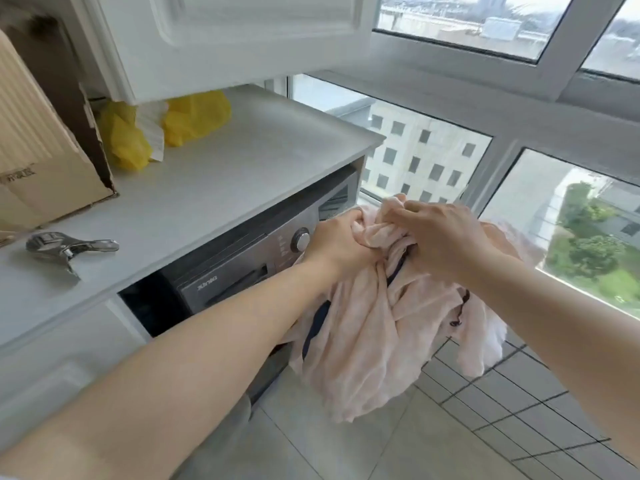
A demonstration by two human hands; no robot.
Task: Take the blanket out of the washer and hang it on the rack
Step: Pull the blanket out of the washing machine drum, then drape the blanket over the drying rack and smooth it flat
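Hanging in front of the washer (249, 271): one blanket (374, 341), pale pink, soft thin fabric, crumpled into vertical folds with a dark trim line running through them. Long axis runs top to bottom; the gathered top sits at the hands, the loose lower end points down toward the tiled floor (415, 438) without visibly reaching it.

Left hand (341, 247): grip closed, fingers curled round a bunched fold at the blanket's upper left.

Right hand (440, 233): grip closed, fingers pinching a wad of fabric at the top, just beside the left hand.

Washer: grey metal front, round silver dial (300, 240), set beneath a white smooth bench (242, 174).

On the bench: corrugated cardboard box (45, 161), torn edge, far left; metal adjustable wrench (69, 247), lying flat near the front edge; two crinkled yellow plastic bags (194, 117) at the back, below a white panelled cabinet door (225, 36).

Right: white-framed windows (519, 109), buildings and trees outside.
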